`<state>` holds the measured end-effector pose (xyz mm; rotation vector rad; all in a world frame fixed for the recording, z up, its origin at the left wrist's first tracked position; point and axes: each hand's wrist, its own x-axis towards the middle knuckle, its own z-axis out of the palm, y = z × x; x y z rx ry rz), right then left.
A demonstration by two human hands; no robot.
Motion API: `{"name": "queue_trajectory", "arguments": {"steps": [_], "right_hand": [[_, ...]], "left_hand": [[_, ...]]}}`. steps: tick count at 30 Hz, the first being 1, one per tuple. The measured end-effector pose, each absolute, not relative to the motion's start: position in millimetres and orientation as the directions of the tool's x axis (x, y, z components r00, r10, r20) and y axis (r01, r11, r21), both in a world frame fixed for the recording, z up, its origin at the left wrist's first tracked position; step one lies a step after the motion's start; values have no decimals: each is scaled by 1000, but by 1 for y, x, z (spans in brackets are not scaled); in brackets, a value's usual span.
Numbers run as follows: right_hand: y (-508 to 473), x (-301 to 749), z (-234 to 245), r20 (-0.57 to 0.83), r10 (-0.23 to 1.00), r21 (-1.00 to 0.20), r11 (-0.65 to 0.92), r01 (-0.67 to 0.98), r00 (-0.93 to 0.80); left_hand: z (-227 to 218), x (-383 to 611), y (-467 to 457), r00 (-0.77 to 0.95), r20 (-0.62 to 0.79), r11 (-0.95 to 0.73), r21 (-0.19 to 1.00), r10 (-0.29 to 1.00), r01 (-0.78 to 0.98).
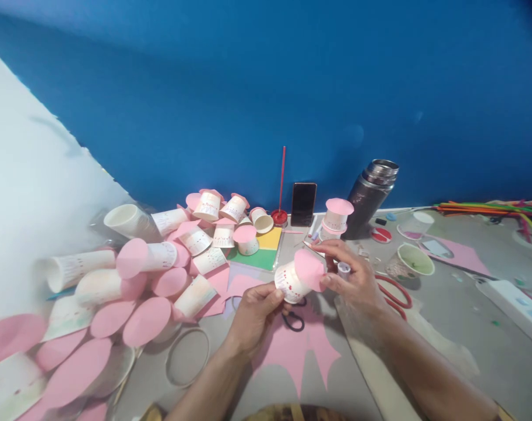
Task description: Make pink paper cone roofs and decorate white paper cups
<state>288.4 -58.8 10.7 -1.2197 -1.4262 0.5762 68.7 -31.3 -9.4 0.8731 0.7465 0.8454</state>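
I hold a white paper cup (pixel 288 283) on its side over the table, with a pink paper disc (pixel 309 270) stuck on its base. My left hand (pixel 253 313) grips the cup's open rim end. My right hand (pixel 352 276) pinches the edge of the pink disc, fingers closed on it. A small white glue tube (pixel 343 268) shows against the right palm. Beneath the cup lie black scissors (pixel 294 320) on a cut sheet of pink paper (pixel 297 346).
A heap of finished cups with pink discs (pixel 160 275) fills the left side. Stacked cups (pixel 336 219), a phone (pixel 303 203), a steel flask (pixel 371 193), red scissors (pixel 396 292), a green-lined cup (pixel 415 261) and coloured straws (pixel 498 209) stand behind and right.
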Motion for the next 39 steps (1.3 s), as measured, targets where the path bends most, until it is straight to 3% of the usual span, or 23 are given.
{"name": "queue_trajectory", "arguments": {"steps": [6,9,11,14,18,22,25,28,32,36,39], "right_hand": [[-58,291,18,487,873,-786,425,450,27],[-57,293,19,458,889,-806,399,437,33],[-57,294,19,432,899,-842,371,392,76],[-56,296,20,374,898,-900,292,325,231],[-52,295,16,251,905,-952,167,258,344],[-47,288,4,175,950,-962,109,252,257],[-47,277,-5,0,984,-991,-24,132,177],[-50,264,-13,-200,979,-958,-188,-217,33],[-51,251,-20,-275,942,-741,-335,-581,-192],[-51,246,-23,-278,923,-624,-384,-681,-266],[-52,246,-22,-279,937,-661,-347,-665,-210]], "left_hand": [[-12,67,-31,467,-142,277,932,873,-236],[-14,67,-30,483,-174,344,894,858,-288],[-13,68,-29,496,-251,462,808,831,-365],[-12,69,-26,540,-328,615,587,775,-526],[-11,70,-22,576,-370,681,307,729,-665],[-9,68,-19,538,-419,652,198,732,-732],[-7,67,-18,533,-423,637,153,733,-755],[-6,68,-19,536,-445,643,125,717,-756],[-11,71,-22,565,-465,691,155,681,-705],[-18,73,-25,589,-434,714,220,682,-665],[-22,73,-25,575,-435,716,332,693,-614]]}}
